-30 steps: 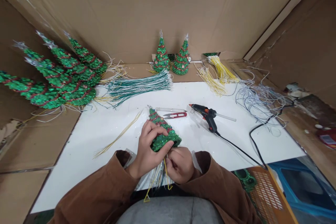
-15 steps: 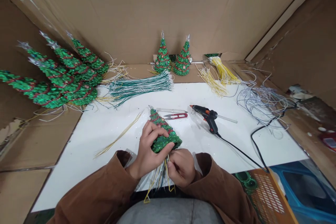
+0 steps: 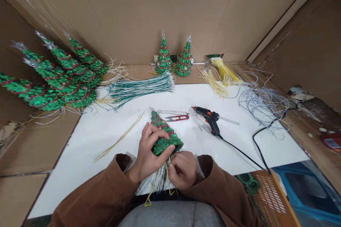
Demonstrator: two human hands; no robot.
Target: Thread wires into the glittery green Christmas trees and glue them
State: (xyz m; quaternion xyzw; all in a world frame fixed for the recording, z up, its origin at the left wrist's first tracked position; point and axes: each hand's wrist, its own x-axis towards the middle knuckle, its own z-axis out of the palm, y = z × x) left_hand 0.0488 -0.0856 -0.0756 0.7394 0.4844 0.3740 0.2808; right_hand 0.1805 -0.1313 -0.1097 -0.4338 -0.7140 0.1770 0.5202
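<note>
A small green glitter Christmas tree [image 3: 163, 133] with red bands lies tilted over the white table [image 3: 106, 134], tip pointing away from me. My left hand [image 3: 149, 152] wraps around its lower half. My right hand [image 3: 182, 169] is closed just under the tree's base, pinching the bundle of yellow and silver wires [image 3: 160, 182] that hangs from it toward my lap. Both sleeves are brown.
Red snips [image 3: 178, 117] and a black glue gun [image 3: 210, 120] with its cord lie just beyond the tree. Green wires [image 3: 138, 88], yellow wires [image 3: 221, 74], silver wires [image 3: 263, 101], two upright trees [image 3: 173, 58] and a pile of trees [image 3: 53, 78] surround the table. Cardboard walls enclose it.
My right hand has shifted slightly on the wires under the tree's base. The tree and my left hand have stayed almost in place.
</note>
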